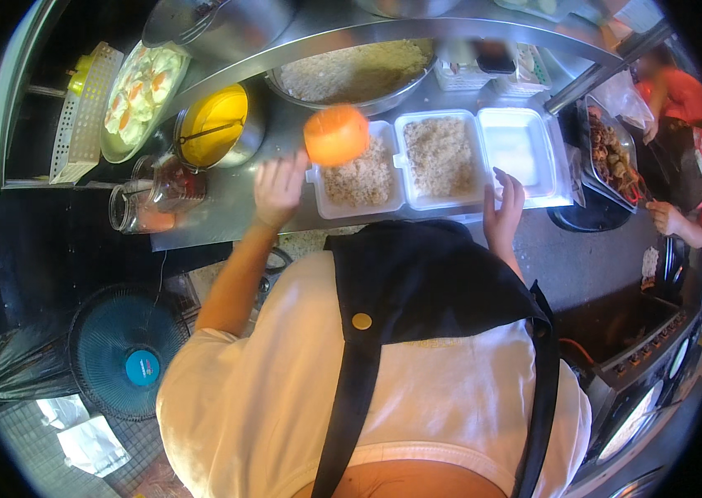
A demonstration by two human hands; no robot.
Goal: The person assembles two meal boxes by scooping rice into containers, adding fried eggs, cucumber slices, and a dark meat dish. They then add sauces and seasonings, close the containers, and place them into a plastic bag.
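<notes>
My left hand is closed at the side of an orange plastic cup, which is tilted above a white foam box of cooked rice. Any handle is hidden by my fingers. A second foam box beside it also holds rice. At its right is a shallow white foam section with no food in it; whether it is a lid or a separate box I cannot tell. My right hand rests at the near edge between these two, fingers stretched and apart.
Behind the boxes stands a large metal rice basin. A pot of yellow liquid, glass jars and a fried-egg tray are left. A meat tray and co-worker's hand are right; a fan stands below.
</notes>
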